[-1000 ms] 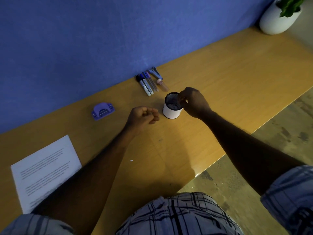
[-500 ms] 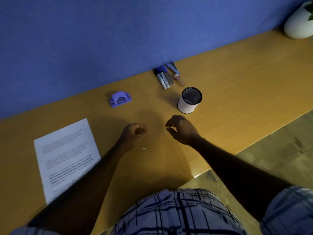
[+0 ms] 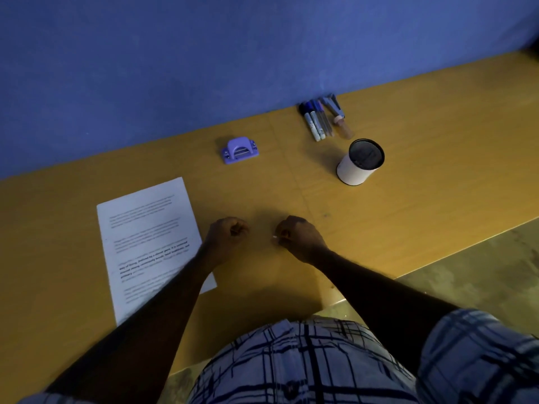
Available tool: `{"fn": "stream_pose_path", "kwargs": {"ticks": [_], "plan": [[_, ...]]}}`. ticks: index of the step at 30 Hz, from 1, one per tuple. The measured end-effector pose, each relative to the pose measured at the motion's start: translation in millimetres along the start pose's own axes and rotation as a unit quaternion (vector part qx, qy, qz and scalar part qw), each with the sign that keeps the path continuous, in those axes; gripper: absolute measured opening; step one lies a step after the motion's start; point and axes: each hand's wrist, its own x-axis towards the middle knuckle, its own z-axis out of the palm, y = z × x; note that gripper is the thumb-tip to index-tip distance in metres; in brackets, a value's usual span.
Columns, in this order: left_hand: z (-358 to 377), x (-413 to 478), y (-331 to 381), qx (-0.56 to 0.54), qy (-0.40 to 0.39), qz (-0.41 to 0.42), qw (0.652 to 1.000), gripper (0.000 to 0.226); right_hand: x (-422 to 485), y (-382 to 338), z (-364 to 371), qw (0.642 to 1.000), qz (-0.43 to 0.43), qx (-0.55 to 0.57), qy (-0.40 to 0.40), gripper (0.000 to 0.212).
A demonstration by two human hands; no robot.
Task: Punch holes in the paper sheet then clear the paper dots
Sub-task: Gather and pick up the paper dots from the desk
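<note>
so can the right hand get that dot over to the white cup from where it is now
Probably yes. The right hand pinches what looks like a paper dot, and the desk between it and the open-topped white cup is bare; the markers lie beyond it.

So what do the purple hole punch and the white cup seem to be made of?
The hole punch looks like moulded plastic, matte: uniform purple, rounded edges, no metallic shine. The white cup has a smooth, plain wall and a dark inside; it could be plastic, coated metal or card, and the dim picture leaves this open.

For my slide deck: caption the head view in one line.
Right hand pinches a paper dot off the desk, left hand fisted beside the printed sheet.
</note>
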Motion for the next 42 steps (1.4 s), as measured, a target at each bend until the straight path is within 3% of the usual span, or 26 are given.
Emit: {"fn": "stream_pose_path", "kwargs": {"ticks": [5,16,22,28,37,42], "plan": [[-2.4,-5.7,-7.7,-0.001,-0.002,0.003,1.0,0.022,4.1,-3.9,4.7,0.999,0.026,0.006,0.017,0.024],[4.9,-6.4,-7.9,0.009,0.013,0.02,1.0,0.019,5.9,-8.0,14.0,0.996,0.039,-0.077,-0.026,0.018],[15.0,-2.2,-0.8,0.02,0.026,0.03,0.999,0.02,-2.0,11.8,-7.7,0.985,0.142,0.095,0.016,0.02],[32.4,3.8,11.1,0.053,0.025,0.041,0.997,0.016,-12.7,22.6,-33.5,0.957,0.152,0.244,0.047,0.022],[55.9,10.6,25.2,0.211,0.01,0.066,0.975,0.019,-28.6,40.1,-43.6,0.948,0.167,0.269,0.026,0.018],[60.2,11.9,27.2,0.235,0.037,0.076,0.968,0.021,-35.5,48.6,-45.0,0.945,0.172,0.277,0.028,0.018]]}}
